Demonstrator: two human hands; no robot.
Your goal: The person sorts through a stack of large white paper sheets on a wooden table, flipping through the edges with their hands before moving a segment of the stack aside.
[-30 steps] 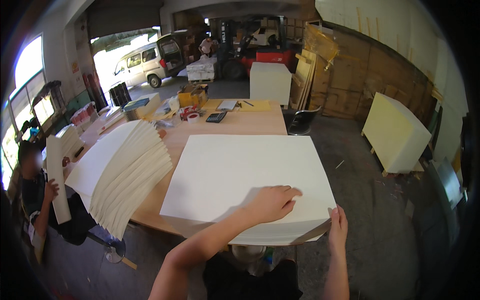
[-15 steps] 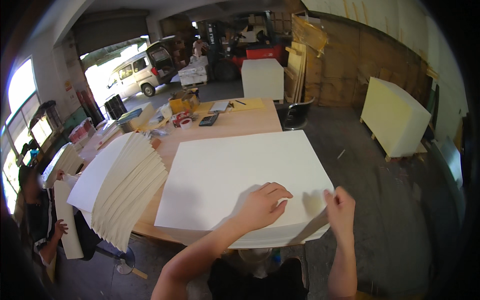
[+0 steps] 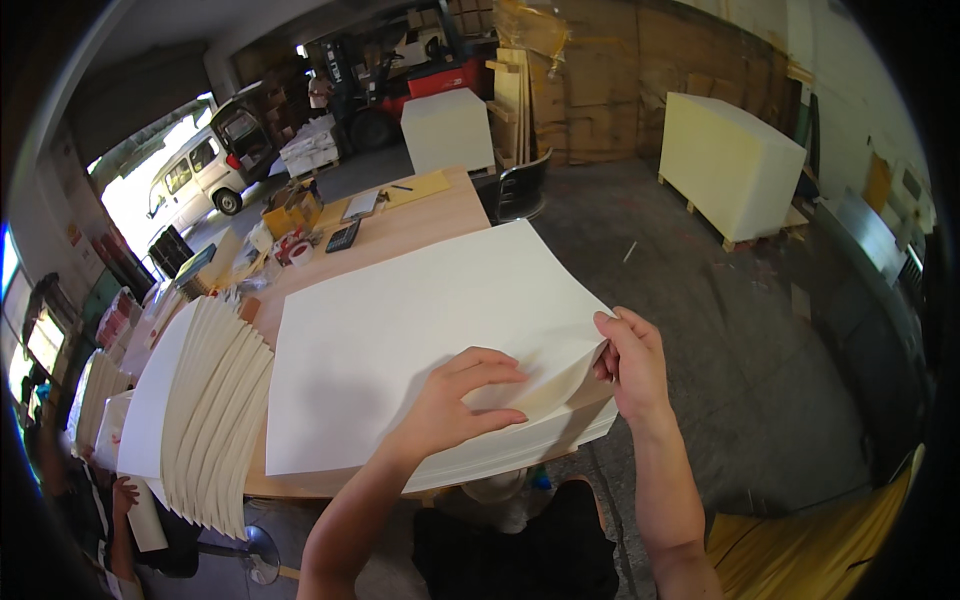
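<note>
A stack of large white paper sheets (image 3: pixel 420 320) lies on the wooden table in front of me. My right hand (image 3: pixel 634 365) pinches the near right corner of the top paper, which curls up off the stack; whether it holds one sheet or several I cannot tell. Over the near part of the paper my left hand (image 3: pixel 458 400) lies with thumb and fingers apart, beside the raised part. It holds nothing. To the left, a fanned stack of paper (image 3: pixel 215 410) hangs partly over the table's near edge.
On the wooden table (image 3: pixel 420 215) are a calculator (image 3: pixel 343 236), a tape roll (image 3: pixel 300 253) and a clipboard (image 3: pixel 360 205). A co-worker's hand (image 3: pixel 125 495) is at the lower left. A black chair (image 3: pixel 522 190) stands past the far edge; pale block-shaped stacks (image 3: pixel 730 165) sit on pallets.
My right hand has closed on the paper's corner and raised it. My left hand has shifted left in the picture. The whole view has turned, moving the room leftward.
</note>
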